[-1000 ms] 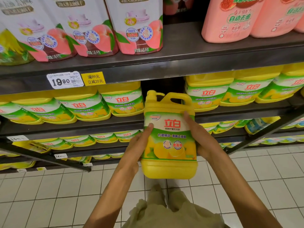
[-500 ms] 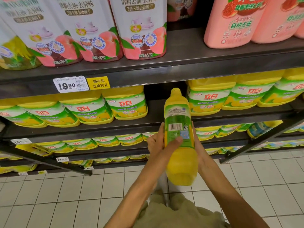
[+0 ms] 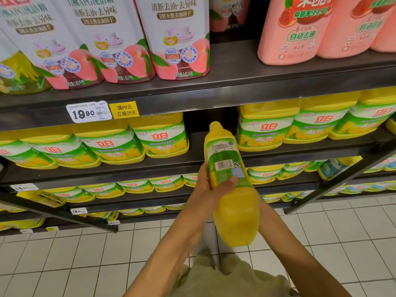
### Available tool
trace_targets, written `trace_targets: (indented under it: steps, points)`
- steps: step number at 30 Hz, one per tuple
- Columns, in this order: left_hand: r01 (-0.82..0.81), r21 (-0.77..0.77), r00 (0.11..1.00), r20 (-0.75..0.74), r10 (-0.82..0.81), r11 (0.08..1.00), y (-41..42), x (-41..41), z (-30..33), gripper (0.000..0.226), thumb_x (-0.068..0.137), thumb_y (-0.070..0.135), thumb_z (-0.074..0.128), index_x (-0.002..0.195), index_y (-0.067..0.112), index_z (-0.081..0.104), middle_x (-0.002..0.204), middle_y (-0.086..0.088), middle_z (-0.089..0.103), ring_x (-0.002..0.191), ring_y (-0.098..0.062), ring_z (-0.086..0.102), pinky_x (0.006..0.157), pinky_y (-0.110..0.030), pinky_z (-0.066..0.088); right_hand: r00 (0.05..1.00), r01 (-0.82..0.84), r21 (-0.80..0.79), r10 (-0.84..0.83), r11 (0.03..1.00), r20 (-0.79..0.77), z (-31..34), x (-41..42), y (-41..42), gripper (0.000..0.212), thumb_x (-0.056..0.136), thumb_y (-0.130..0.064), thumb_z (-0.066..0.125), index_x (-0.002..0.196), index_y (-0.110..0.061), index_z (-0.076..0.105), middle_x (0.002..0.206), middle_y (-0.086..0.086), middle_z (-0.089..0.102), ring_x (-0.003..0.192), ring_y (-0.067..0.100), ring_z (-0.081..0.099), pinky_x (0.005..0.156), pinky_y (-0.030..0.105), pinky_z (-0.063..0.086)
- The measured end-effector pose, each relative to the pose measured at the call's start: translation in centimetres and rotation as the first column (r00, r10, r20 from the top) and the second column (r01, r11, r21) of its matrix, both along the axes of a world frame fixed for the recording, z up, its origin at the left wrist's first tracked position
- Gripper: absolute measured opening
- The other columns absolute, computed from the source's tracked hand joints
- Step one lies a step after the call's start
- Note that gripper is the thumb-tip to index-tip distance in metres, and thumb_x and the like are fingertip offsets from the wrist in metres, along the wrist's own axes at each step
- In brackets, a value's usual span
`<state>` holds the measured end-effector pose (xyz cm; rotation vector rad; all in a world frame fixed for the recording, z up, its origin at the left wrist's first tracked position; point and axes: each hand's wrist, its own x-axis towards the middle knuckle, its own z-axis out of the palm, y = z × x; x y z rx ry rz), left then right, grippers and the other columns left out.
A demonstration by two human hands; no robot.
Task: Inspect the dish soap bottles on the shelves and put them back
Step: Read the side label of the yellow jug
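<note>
A yellow dish soap bottle (image 3: 232, 202) with a green label is held in front of the shelves, its narrow side with the barcode turned toward me and its cap pointing up. My left hand (image 3: 211, 187) grips it from the left, thumb across the label. My right hand is almost fully hidden behind the bottle; only its forearm (image 3: 285, 243) shows, so its grip cannot be made out. An empty gap (image 3: 212, 129) in the row of matching yellow bottles (image 3: 162, 136) lies just behind the held bottle on the middle shelf.
The upper shelf (image 3: 214, 91) carries white peach-print bottles (image 3: 175, 37) and pink bottles (image 3: 300, 28). Price tags (image 3: 89, 111) hang on its edge. Lower shelves hold more yellow bottles. A slanted black brace (image 3: 342, 172) stands at right. White tiled floor (image 3: 64, 264) lies below.
The bottle has been turned from its front label to its narrow barcode side and has tilted slightly. My left thumb now lies across the label.
</note>
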<state>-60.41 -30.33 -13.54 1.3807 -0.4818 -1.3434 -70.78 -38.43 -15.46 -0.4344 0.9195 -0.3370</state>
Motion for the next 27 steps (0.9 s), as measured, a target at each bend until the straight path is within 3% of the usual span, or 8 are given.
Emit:
trace_targets:
  steps: [1, 3, 4, 9, 16, 18, 22, 27]
  points:
    - [-0.011, 0.013, 1.0, -0.006, 0.011, 1.0, 0.1, 0.6, 0.2, 0.082, 0.061, 0.037, 0.073, 0.136, 0.03, 0.04, 0.118, 0.003, 0.067, 0.101, -0.015, 0.069, 0.082, -0.031, 0.058, 0.996, -0.03, -0.007, 0.031, 1.0, 0.087, -0.5, 0.6, -1.0, 0.025, 0.093, -0.008, 0.049, 0.077, 0.009, 0.059, 0.06, 0.02, 0.068, 0.052, 0.016, 0.069, 0.047, 0.024, 0.055]
    - [-0.056, 0.061, 0.996, -0.064, 0.059, 0.997, 0.2, 1.7, 0.2, 0.084, 0.058, 0.039, 0.074, 0.134, 0.018, 0.045, 0.113, -0.006, 0.07, 0.097, -0.023, 0.07, 0.08, -0.035, 0.058, 0.996, -0.05, 0.006, 0.049, 0.999, 0.074, -2.8, 1.0, -2.5, 0.052, 0.093, -0.045, 0.049, 0.113, 0.001, 0.065, 0.104, 0.024, 0.07, 0.09, 0.029, 0.07, 0.076, 0.039, 0.059]
    - [-0.068, 0.094, 0.992, -0.097, 0.077, 0.993, 0.1, 2.1, 0.0, 0.083, 0.059, 0.041, 0.073, 0.132, 0.012, 0.048, 0.112, -0.01, 0.071, 0.097, -0.026, 0.071, 0.078, -0.036, 0.059, 0.998, -0.063, -0.01, 0.063, 0.998, 0.006, -3.5, 0.6, -3.1, 0.057, 0.09, -0.054, 0.05, 0.115, -0.006, 0.069, 0.112, 0.021, 0.069, 0.095, 0.032, 0.07, 0.078, 0.044, 0.059]
    - [-0.057, 0.184, 0.977, -0.191, 0.093, 0.981, 0.5, 2.7, -1.3, 0.068, 0.066, 0.038, 0.071, 0.125, 0.007, 0.057, 0.112, -0.017, 0.07, 0.105, -0.032, 0.067, 0.091, -0.044, 0.054, 0.952, -0.287, -0.178, 0.259, 0.941, -0.164, -3.6, -1.1, -5.1, 0.065, 0.062, -0.057, 0.073, 0.112, -0.017, 0.069, 0.108, 0.015, 0.074, 0.09, 0.029, 0.074, 0.068, 0.039, 0.06]
    - [-0.013, 0.186, 0.949, -0.306, 0.071, 0.982, 0.0, 4.0, -1.5, 0.041, 0.068, 0.039, 0.07, 0.103, 0.017, 0.072, 0.106, -0.014, 0.073, 0.09, -0.027, 0.073, 0.077, -0.041, 0.059, 0.939, -0.309, -0.32, 0.235, 0.896, -0.251, -2.7, -1.3, -5.2, 0.064, 0.063, -0.056, 0.071, 0.113, -0.017, 0.068, 0.104, 0.013, 0.075, 0.1, 0.032, 0.07, 0.096, 0.049, 0.052]
    - [-0.01, 0.175, 0.945, -0.32, 0.067, 0.984, -0.2, 4.0, -1.5, 0.036, 0.069, 0.04, 0.07, 0.096, 0.018, 0.076, 0.108, -0.014, 0.072, 0.093, -0.028, 0.072, 0.082, -0.043, 0.058, 0.966, -0.237, -0.257, 0.198, 0.937, -0.168, -2.6, -1.6, -5.4, 0.062, 0.065, -0.047, 0.072, 0.119, -0.017, 0.065, 0.108, 0.014, 0.074, 0.1, 0.032, 0.07, 0.092, 0.047, 0.054]
    - [-0.054, 0.184, 0.926, -0.358, 0.118, 0.981, -0.2, 4.0, -1.6, 0.052, 0.073, 0.043, 0.065, 0.118, 0.017, 0.066, 0.114, -0.015, 0.07, 0.102, -0.032, 0.067, 0.092, -0.046, 0.051, 0.981, -0.19, -0.135, 0.193, 0.973, 0.007, -1.8, -2.0, -5.7, 0.05, 0.069, -0.034, 0.07, 0.116, -0.014, 0.065, 0.103, 0.015, 0.075, 0.083, 0.029, 0.074, 0.066, 0.04, 0.062]
    - [-0.039, 0.156, 0.891, -0.441, 0.105, 0.987, 0.4, 4.2, -1.8, 0.05, 0.071, 0.043, 0.065, 0.113, 0.016, 0.066, 0.106, -0.014, 0.073, 0.085, -0.029, 0.073, 0.072, -0.044, 0.06, 0.97, -0.237, -0.154, 0.243, 0.959, 0.02, -1.4, -2.0, -5.8, 0.039, 0.071, -0.033, 0.067, 0.105, -0.013, 0.067, 0.091, 0.013, 0.076, 0.072, 0.026, 0.075, 0.059, 0.038, 0.062]
